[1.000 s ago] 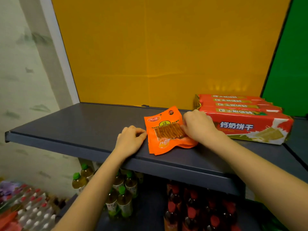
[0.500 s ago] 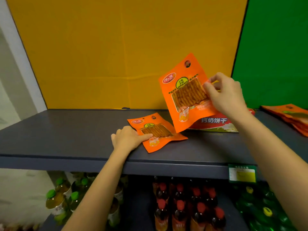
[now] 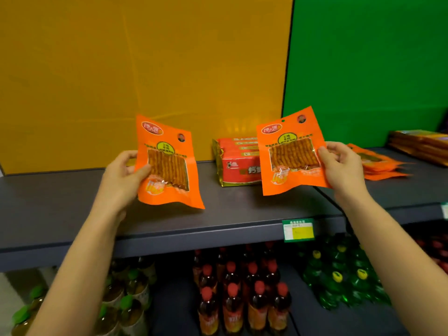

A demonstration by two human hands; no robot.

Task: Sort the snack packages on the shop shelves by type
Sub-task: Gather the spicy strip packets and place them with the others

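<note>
Orange plastic snack pouches are held up, one pinched in the left hand (image 3: 121,177), the other (image 3: 292,151) in the right hand (image 3: 339,166), above the grey shelf (image 3: 218,214).

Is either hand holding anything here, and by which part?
Yes, both. The left hand grips the left orange pouch by its left edge; the right hand grips the right orange pouch by its right edge.

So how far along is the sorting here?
Done: an orange pile lies on the right shelf. In hand: the left hand grips the left packet, the right hand the right packet, both matching it. Left: they probably join that pile; the red biscuit packs sit apart.
</note>
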